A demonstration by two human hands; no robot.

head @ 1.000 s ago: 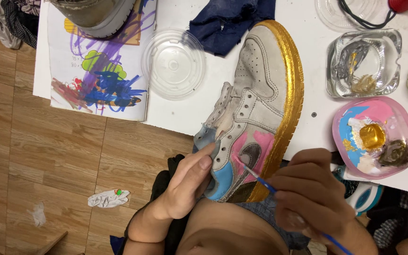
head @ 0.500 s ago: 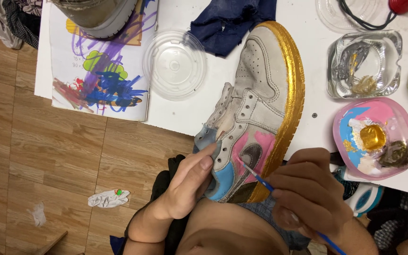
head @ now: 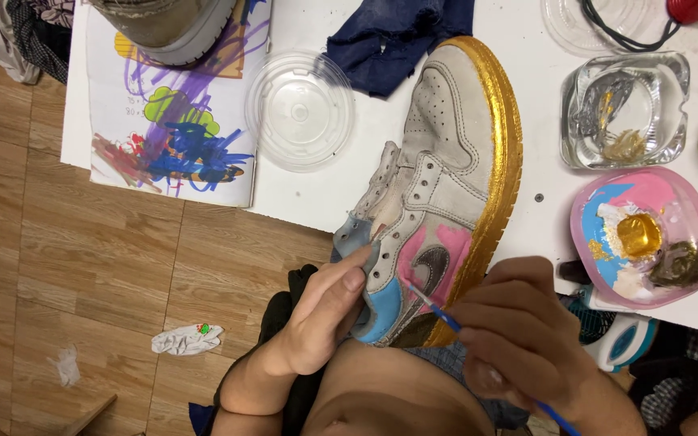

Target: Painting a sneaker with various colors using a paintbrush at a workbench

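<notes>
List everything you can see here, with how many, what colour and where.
Sneaker: one, off-white with a gold sole edge and pink and light blue patches, lying on its side over the table's near edge.
Paintbrush: one, blue handle, tip on the sneaker's side.
Palette dish: one, pink, holding gold, white, blue and brown paint, right of the sneaker.
Glass dish: one, clear, behind the palette.
Plastic lid: one, clear, left of the sneaker.
Cloth: one, dark blue, by the sneaker's toe.
Scribbled paper: one, white with many colours, table's left end.
Second shoe: one, grey, on the paper.
Table: one, white.
Crumpled scrap: one, white, on the wooden floor.
Left hand: steadies the sneaker's heel.
Right hand: holds the paintbrush.
</notes>
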